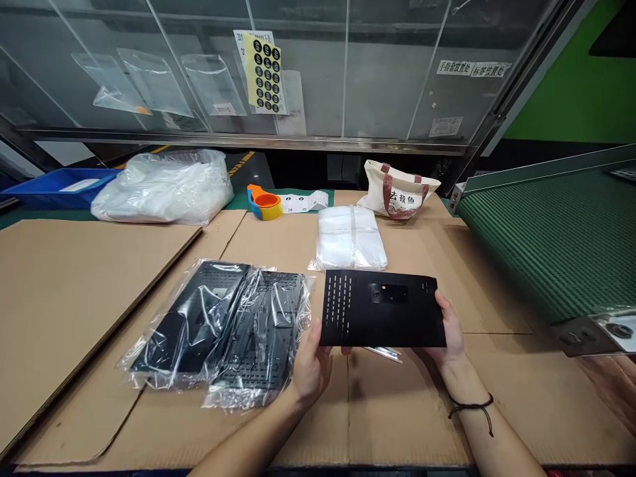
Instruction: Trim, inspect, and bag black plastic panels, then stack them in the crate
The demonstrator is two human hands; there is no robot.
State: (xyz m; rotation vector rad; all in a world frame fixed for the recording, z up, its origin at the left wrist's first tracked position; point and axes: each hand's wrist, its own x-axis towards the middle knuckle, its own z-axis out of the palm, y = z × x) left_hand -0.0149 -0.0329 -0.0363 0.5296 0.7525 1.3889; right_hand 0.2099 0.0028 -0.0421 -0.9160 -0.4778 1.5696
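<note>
A flat black slotted panel [387,324] is held up above the cardboard-covered bench, tilted toward me. My left hand [313,361] grips its lower left corner, thumb on the front face. At the right edge my right hand [448,331] holds it, with most of its fingers hidden behind. Rows of slots run down the panel's left side, and a shiny dark rectangle sits near its upper middle. Left of my left hand lie two similar black panels in clear plastic bags [258,331]. Partly hidden below the held panel is a thin silvery strip [385,354].
Behind the panel lies a bundle of clear bags [350,238]. Farther back are a tape roll in a dispenser [265,204], a cloth bag [400,192], a large plastic bag [166,185] and a blue tray [54,189]. A green conveyor [551,232] stands right; stacked cardboard [84,298] lies left.
</note>
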